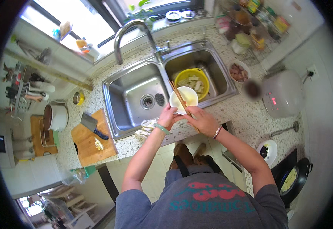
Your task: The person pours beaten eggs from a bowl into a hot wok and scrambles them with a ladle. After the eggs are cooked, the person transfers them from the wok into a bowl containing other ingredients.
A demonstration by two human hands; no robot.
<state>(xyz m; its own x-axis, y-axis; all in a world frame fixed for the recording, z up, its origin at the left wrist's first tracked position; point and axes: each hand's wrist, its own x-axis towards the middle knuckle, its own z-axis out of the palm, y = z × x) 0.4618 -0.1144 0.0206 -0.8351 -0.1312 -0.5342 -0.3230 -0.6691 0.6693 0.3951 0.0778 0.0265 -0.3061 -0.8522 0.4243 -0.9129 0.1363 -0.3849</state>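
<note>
A small white bowl (173, 100) is held over the near edge of the double sink, around the divider between its basins. My left hand (168, 117) is closed on the bowl's near left side. Something pale yellowish lies inside it, too indistinct to name. My right hand (204, 120) is closed around a pair of wooden chopsticks (177, 91), which slant across the bowl and past its far rim. Its fingers also come close to the bowl's near side; whether they support it I cannot tell. Just beyond, a yellow basket (207, 84) with pale cut pieces sits in the right basin.
The left basin (126, 101) has a tall faucet (117, 44) above it. A cleaver (89, 121) and chopped white bits lie on a cutting board (83, 147) at left. On the right are a meat bowl (233, 64), a rice cooker (284, 93) and a wok (303, 177) with food.
</note>
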